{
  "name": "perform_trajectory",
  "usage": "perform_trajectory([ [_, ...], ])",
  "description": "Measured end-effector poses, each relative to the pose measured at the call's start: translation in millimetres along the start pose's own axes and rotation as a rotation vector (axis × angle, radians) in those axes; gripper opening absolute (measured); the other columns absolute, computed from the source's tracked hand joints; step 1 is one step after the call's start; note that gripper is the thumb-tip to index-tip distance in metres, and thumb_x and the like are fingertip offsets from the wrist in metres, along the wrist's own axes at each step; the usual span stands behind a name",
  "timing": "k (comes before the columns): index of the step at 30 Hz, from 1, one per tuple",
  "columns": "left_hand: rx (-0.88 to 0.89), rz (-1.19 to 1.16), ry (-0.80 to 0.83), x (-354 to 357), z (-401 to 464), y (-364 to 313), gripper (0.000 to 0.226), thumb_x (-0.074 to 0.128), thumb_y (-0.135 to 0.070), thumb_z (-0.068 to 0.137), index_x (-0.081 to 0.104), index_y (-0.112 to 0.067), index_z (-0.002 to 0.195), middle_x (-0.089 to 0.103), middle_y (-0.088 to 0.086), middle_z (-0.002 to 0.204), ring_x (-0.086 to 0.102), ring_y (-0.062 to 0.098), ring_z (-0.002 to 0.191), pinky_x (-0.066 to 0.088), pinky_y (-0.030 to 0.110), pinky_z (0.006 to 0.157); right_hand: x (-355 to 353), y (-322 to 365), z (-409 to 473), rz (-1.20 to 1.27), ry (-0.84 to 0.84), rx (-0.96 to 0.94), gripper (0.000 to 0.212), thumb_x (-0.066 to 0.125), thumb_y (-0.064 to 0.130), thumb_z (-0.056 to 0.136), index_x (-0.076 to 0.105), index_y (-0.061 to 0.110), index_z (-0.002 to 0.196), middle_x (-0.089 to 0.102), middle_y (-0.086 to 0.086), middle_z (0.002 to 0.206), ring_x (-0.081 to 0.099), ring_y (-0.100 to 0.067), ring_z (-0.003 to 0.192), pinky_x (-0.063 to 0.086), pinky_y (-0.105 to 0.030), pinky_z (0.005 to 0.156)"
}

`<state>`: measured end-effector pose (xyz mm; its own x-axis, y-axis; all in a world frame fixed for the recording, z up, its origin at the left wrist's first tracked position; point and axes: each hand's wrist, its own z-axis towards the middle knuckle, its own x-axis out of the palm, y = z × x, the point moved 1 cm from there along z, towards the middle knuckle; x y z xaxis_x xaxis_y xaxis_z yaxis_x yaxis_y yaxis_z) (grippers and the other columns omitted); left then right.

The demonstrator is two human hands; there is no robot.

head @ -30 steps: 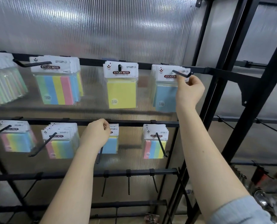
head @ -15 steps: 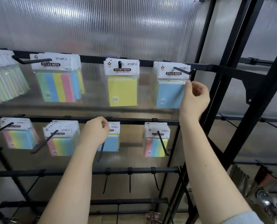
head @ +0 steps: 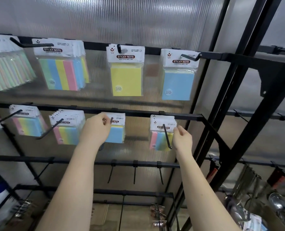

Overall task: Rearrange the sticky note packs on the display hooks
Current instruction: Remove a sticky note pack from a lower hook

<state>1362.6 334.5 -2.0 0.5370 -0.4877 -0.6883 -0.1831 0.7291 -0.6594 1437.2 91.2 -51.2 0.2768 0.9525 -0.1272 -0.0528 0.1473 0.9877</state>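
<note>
On the lower rail, my left hand (head: pixel 95 129) pinches the blue pack (head: pixel 116 130) on its hook (head: pixel 111 120), while my right hand (head: pixel 182 139) hovers, fingers loosely apart, beside the striped pack (head: pixel 161 132). Upper hooks look stocked; I judge rearranging midway.

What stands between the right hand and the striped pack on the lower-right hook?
Nothing visible. The right hand is at the right edge of the striped pack, its fingers by the white header card. The hook runs down across the pack's front, left of the hand, not between them.
</note>
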Motion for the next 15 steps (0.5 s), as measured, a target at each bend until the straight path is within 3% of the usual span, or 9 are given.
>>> perform_trajectory([
  [1,-0.006,-0.008,-0.012,0.1,-2.7,1.6,0.013,0.047,-0.018,0.093,0.060,-0.020,0.091,0.062,0.001,0.091,0.057,0.024,0.087,0.047,0.034,0.076,0.7,-1.4,-1.5,-0.012,0.006,-0.014,0.025,0.044,0.018,0.098,0.066,0.010,0.108,0.058,0.013,0.080,0.056,-0.008,0.076,0.037,-0.013,0.066],
  [4,-0.038,-0.010,-0.035,0.5,-10.5,8.0,0.014,0.046,-0.017,0.093,0.058,-0.022,0.089,0.058,-0.006,0.081,0.053,0.016,0.073,0.040,0.028,0.060,0.1,-8.3,-6.8,-0.051,0.052,-0.069,0.024,0.042,0.019,0.099,0.066,0.017,0.100,0.065,0.009,0.086,0.058,-0.002,0.079,0.038,-0.015,0.060],
  [7,-0.052,0.010,-0.032,0.4,-15.4,14.5,0.014,0.046,-0.017,0.093,0.060,-0.020,0.092,0.055,-0.007,0.081,0.052,0.015,0.077,0.037,0.028,0.063,-0.5,-11.2,-13.9,-0.034,0.055,-0.110,0.020,0.045,0.023,0.099,0.065,0.024,0.103,0.065,0.012,0.092,0.060,-0.001,0.086,0.039,-0.012,0.062],
  [10,-0.052,0.020,-0.028,-0.9,-17.4,19.0,0.016,0.046,-0.019,0.094,0.061,-0.017,0.096,0.053,-0.008,0.081,0.053,0.016,0.082,0.038,0.030,0.066,1.5,-12.2,-16.4,-0.066,-0.057,-0.064,0.027,0.052,0.026,0.096,0.061,0.010,0.116,0.062,0.002,0.106,0.057,-0.011,0.097,0.040,-0.012,0.070],
  [12,-0.052,0.023,-0.030,-2.8,-16.9,20.2,0.017,0.045,-0.019,0.094,0.062,-0.017,0.096,0.054,-0.008,0.082,0.053,0.017,0.083,0.038,0.030,0.068,3.9,-13.4,-17.6,-0.056,-0.104,-0.019,0.022,0.056,0.024,0.094,0.060,0.008,0.108,0.060,-0.001,0.100,0.055,-0.014,0.090,0.039,-0.011,0.064],
  [15,-0.047,0.028,-0.033,-6.0,-14.1,23.0,0.016,0.046,-0.019,0.094,0.062,-0.018,0.098,0.055,-0.006,0.085,0.052,0.016,0.082,0.037,0.029,0.067,7.6,-16.1,-19.1,0.016,-0.040,0.043,0.018,0.057,0.024,0.092,0.062,0.008,0.097,0.061,-0.002,0.090,0.055,-0.016,0.080,0.041,-0.024,0.068],
])
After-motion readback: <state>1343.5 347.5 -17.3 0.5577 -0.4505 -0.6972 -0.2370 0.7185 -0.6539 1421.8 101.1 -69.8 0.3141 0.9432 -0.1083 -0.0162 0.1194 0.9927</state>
